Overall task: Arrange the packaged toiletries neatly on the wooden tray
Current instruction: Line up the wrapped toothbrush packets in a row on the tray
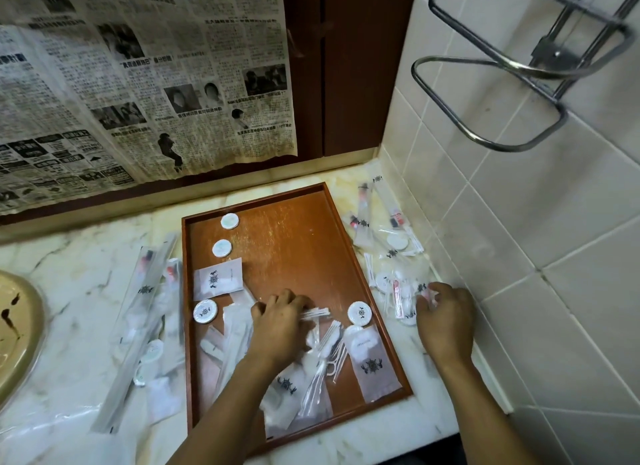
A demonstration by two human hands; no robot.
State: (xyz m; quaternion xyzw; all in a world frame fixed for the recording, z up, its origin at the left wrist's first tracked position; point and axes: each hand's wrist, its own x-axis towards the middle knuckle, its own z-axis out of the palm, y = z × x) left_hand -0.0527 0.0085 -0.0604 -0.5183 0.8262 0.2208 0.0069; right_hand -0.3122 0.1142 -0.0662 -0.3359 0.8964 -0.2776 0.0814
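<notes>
Resting on the marble worktop (83, 291), the wooden tray (311, 229) holds round white packets along its left side and sachets near its front. The left hand (277, 326) lies over these, its grip unclear. The right hand (445, 321) pinches a small packet (427, 295) beside the tray.
</notes>
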